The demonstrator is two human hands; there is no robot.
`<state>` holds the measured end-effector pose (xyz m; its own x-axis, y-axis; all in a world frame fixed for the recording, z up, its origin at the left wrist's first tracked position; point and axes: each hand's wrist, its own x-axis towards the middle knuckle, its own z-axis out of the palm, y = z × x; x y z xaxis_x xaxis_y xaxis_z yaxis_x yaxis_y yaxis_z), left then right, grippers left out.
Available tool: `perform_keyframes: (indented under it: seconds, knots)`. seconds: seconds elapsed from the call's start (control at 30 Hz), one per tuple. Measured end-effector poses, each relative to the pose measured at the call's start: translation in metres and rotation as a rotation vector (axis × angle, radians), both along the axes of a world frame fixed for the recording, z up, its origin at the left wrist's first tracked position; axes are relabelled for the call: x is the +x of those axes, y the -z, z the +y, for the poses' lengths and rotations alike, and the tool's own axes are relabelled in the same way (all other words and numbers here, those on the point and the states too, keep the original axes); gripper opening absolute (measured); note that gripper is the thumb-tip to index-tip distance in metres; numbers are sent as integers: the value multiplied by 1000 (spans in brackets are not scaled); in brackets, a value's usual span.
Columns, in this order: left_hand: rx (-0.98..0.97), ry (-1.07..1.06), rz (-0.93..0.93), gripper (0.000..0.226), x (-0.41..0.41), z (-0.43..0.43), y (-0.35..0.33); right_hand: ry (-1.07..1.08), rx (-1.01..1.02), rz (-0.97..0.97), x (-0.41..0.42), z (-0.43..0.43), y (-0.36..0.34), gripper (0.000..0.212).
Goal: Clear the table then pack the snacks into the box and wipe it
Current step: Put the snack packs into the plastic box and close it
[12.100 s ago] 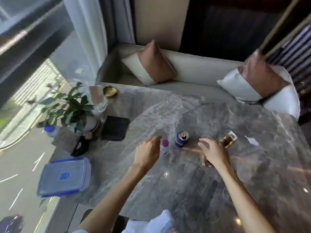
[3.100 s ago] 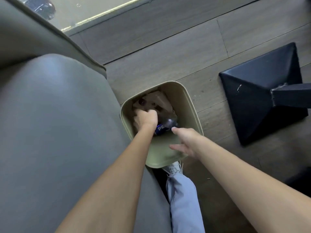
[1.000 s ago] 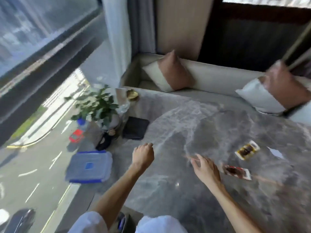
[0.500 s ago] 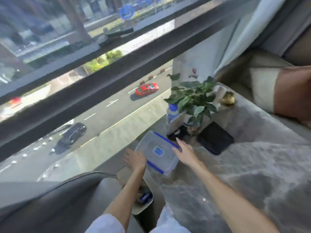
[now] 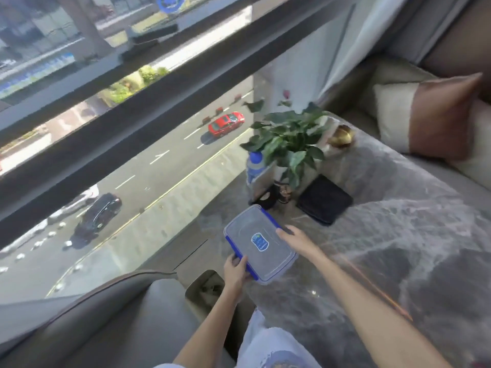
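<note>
A clear plastic box (image 5: pixel 259 241) with a blue-clipped lid lies at the left edge of the grey marble table (image 5: pixel 398 235). My left hand (image 5: pixel 235 270) grips its near left edge, fingers curled over the blue clip. At the box's right side my right hand (image 5: pixel 295 239) is pressed against it, fingers along the rim. The lid is on. No snack packets show in this view.
A potted plant (image 5: pixel 289 139), a blue-capped bottle (image 5: pixel 255 164), a black wallet-like case (image 5: pixel 325 199) and a gold dish (image 5: pixel 341 136) stand behind the box. The beige bin (image 5: pixel 206 286) sits below the table's corner, next to my grey seat. A bench with cushions runs along the right.
Both hands have closed in on the box: the left now grips its near edge and the right holds its side. The box sits nearer to me and turned slightly.
</note>
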<state>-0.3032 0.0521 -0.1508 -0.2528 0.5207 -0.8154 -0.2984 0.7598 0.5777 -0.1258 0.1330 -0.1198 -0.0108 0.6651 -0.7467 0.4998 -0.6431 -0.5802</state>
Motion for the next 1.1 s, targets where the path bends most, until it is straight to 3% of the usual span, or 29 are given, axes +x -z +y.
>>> perform_keyframes:
  seconds: [0.2, 0.33, 0.6, 0.9, 1.1]
  knots:
    - [99, 454, -26, 33, 94, -28, -6, 452, 7, 61, 125, -119, -5, 40]
    - [130, 716, -52, 36, 179, -58, -16, 702, 23, 142, 199, -217, -4, 44]
    - [89, 1015, -81, 42, 304, -144, -21, 1204, 25, 354, 281, -369, 4, 53]
    - [57, 1009, 34, 43, 331, -201, 0, 1293, -36, 354, 293, -427, 31, 51]
    - [51, 979, -7, 39, 325, -202, 4, 1314, 57, 295, 290, -425, 42, 41]
